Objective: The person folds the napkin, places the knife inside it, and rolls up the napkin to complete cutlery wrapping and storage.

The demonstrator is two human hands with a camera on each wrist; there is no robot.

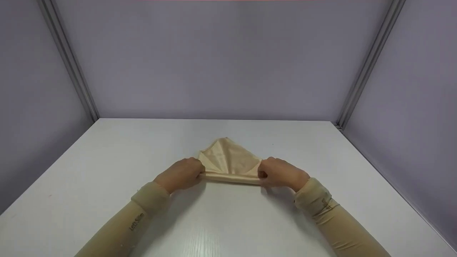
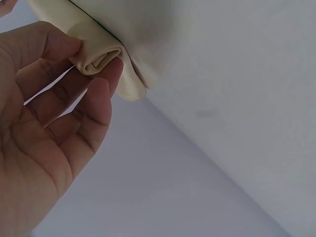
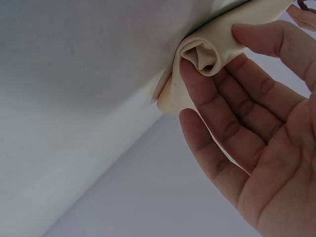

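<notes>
A cream satin cloth [image 1: 228, 157] lies in the middle of the white table [image 1: 228, 221]. Its near edge is rolled into a thin roll [image 1: 230, 177], and the unrolled part tapers to a point at the far side. My left hand [image 1: 192, 172] pinches the roll's left end [image 2: 96, 58] between the thumb and the fingers [image 2: 106, 86]. At the other end [image 3: 206, 52], my right hand [image 1: 267, 173] pinches the roll the same way, thumb above and fingers [image 3: 197, 84] below. Both forearms wear beige sleeves.
Grey-purple walls [image 1: 221, 60] with metal corner posts [image 1: 367, 64] close in the table at the back and both sides. Nothing else lies on the tabletop.
</notes>
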